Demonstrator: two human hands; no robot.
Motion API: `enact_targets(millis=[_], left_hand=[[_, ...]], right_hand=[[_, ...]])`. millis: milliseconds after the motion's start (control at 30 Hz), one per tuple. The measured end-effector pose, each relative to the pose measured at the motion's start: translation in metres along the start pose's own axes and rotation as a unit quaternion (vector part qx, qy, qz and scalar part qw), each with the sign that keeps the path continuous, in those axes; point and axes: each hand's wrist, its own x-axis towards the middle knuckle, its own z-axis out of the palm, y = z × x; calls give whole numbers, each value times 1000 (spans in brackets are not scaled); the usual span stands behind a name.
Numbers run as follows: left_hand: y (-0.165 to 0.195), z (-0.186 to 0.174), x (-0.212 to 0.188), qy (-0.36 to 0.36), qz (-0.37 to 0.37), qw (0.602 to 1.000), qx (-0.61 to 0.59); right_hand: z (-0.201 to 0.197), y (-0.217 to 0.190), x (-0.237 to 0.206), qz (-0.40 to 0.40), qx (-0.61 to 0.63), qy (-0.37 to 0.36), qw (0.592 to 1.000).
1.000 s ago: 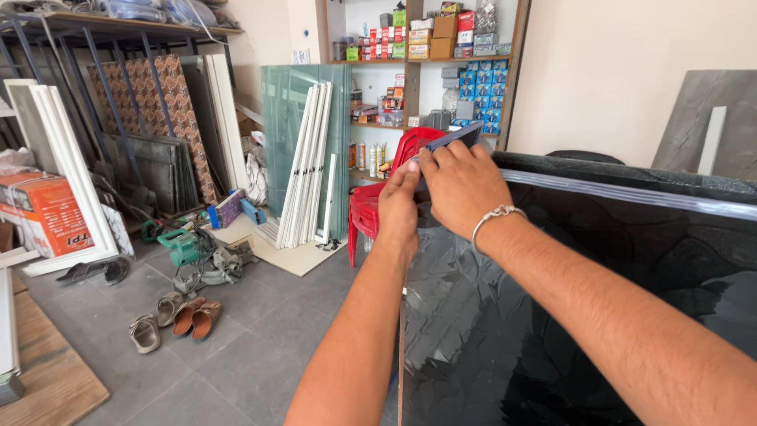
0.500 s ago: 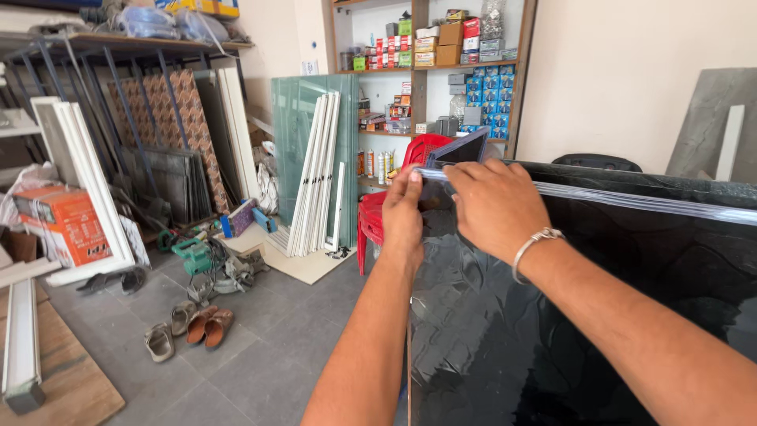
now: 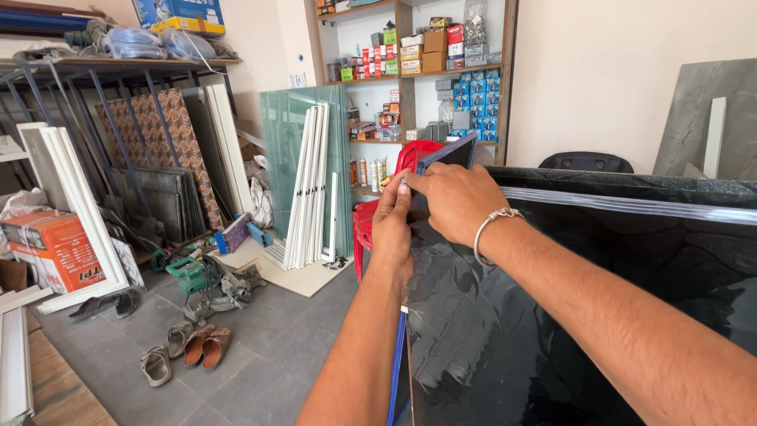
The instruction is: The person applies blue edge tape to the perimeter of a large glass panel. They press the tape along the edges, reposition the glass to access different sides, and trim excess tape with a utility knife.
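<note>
Both my hands are at the upper left corner of the dark glass panel, just as in the two earlier pictures; what changed is mostly my view, which has turned a little to the left and come closer, so the corner sits nearer the middle. The hands themselves have hardly moved along the edge, so I judge that the work at this corner is not finished.

My left hand grips the left edge from the side, thumb up, fingers closed on the rim. My right hand lies over the corner, fingers curled and pressed together on a small dark piece that stands up there; if it pinches this piece or only covers it, I cannot tell.

The panel is black, glossy, marbled with faint grey veins. A clear strip runs along near its top edge, and a blue trim follows the left edge. Behind the corner stands a red plastic chair.
</note>
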Motion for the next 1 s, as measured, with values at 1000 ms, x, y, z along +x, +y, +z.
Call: enact_targets(millis=[1000], left_hand=[[73, 71, -20, 77, 163, 847, 499]], right_hand=[[-159, 177, -312, 120, -195, 120, 966]])
